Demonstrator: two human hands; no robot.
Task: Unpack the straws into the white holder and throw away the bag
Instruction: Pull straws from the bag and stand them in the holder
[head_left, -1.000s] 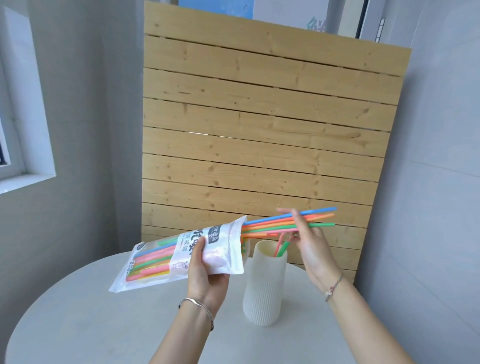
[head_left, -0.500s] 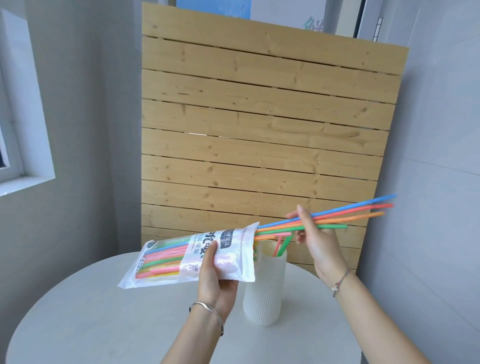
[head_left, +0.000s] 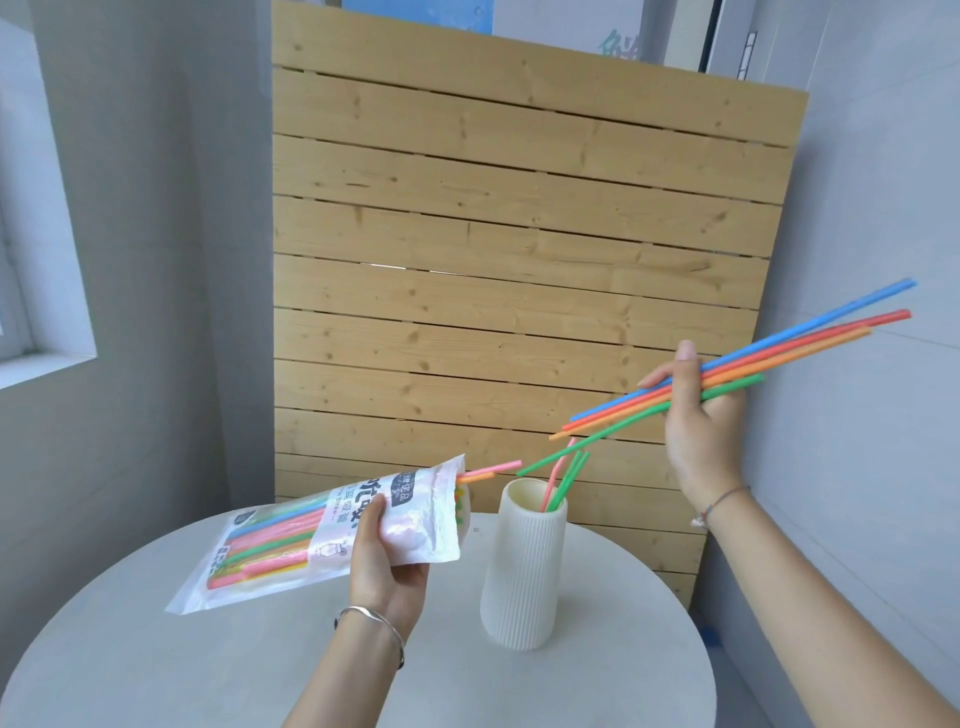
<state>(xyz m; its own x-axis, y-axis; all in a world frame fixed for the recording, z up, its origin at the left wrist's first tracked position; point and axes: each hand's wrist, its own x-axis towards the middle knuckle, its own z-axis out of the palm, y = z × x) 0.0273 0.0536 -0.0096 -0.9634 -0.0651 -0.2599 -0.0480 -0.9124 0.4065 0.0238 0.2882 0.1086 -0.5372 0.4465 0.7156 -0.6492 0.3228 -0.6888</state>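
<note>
My left hand (head_left: 387, 558) grips a clear plastic bag (head_left: 291, 545) of coloured straws, held slanted above the table with its open mouth pointing right; a pink straw tip pokes out. My right hand (head_left: 698, 421) is raised to the right and shut on a bunch of several straws (head_left: 789, 353), blue, red, orange and green, fully out of the bag. The white ribbed holder (head_left: 524, 577) stands upright on the table between my hands, with a pink and two green straws inside it.
The round grey table (head_left: 597, 686) carries only the holder. A wooden slatted panel (head_left: 519, 234) leans against the wall behind. A grey wall stands close on the right, and a window sill (head_left: 47, 364) is at the left.
My right hand has pulled the bunch of straws to the right and upward, clear of the bag's mouth. The bag has stayed in my left hand.
</note>
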